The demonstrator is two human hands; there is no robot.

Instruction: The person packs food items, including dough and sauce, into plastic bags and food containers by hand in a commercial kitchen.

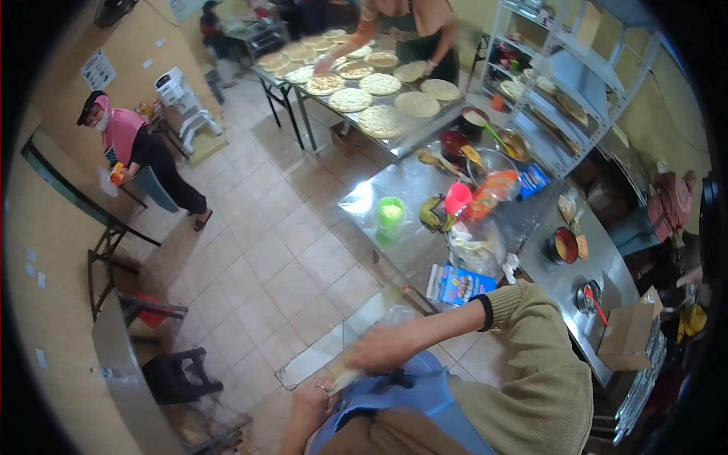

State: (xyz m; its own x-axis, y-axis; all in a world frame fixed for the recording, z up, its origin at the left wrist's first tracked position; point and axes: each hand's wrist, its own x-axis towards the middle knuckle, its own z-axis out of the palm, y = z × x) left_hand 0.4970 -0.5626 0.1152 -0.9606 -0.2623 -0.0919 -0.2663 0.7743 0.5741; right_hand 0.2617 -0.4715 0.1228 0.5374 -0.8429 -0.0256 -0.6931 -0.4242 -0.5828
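Low in the head view, my left hand (309, 400), with a ring on one finger, is closed around one end of a pale limp strip (345, 381) in front of the blue apron (409, 387). My right hand (383, 349) reaches across from the olive sleeve, its curled fingers blurred by motion over the strip's upper end. What this hand grips is something I cannot make out. Just beyond its knuckles shows some cloudy clear plastic (396, 314). Both hands are close together, held over the tiled floor and away from the tables.
Ahead right, a metal table (364, 201) bears a green cup (390, 214), a pink cup (458, 199), bowls and a blue box (466, 284). Round flat breads (379, 83) cover the far table, where a person in an apron works. Another person (144, 152) stands left.
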